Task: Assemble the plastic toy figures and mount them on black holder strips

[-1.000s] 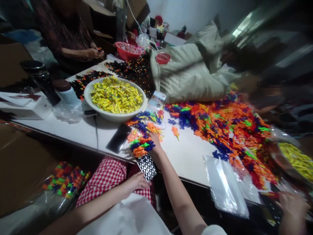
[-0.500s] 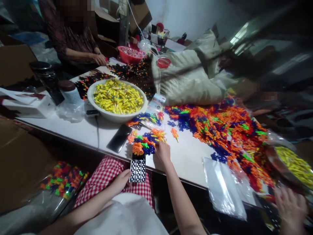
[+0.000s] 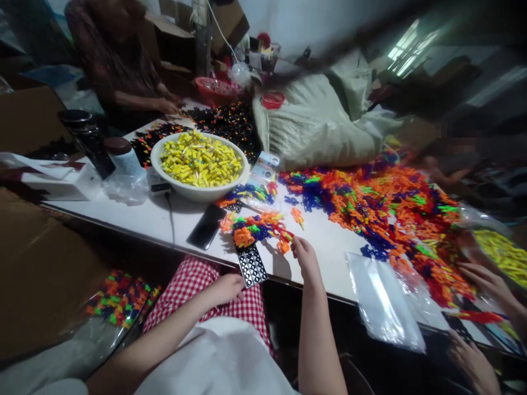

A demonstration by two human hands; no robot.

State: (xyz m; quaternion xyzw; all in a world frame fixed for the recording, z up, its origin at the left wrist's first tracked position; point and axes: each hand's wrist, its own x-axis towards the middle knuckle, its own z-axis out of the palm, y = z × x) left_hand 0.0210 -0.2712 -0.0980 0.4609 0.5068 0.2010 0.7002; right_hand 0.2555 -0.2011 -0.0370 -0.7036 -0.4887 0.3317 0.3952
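Note:
My left hand [image 3: 228,287] grips the near end of a black and white perforated tray [image 3: 252,265] that leans over the table's front edge above my red checked lap. A small heap of orange, blue and green plastic pieces [image 3: 255,229] lies on the tray's far end. My right hand [image 3: 304,255] is on the white table [image 3: 325,247] just right of that heap, fingers curled, pinching an orange piece [image 3: 284,245].
A white bowl of yellow pieces [image 3: 200,163] and a black phone [image 3: 206,226] sit to the left. A big spread of coloured pieces [image 3: 382,214] and clear plastic bags [image 3: 385,302] lie right. Another person's hands [image 3: 486,282] work at far right; a person sits at the far left.
My right hand has drawn back from the heap toward the right, pulling pieces along. The tray in my left hand has shifted and tilted to the right.

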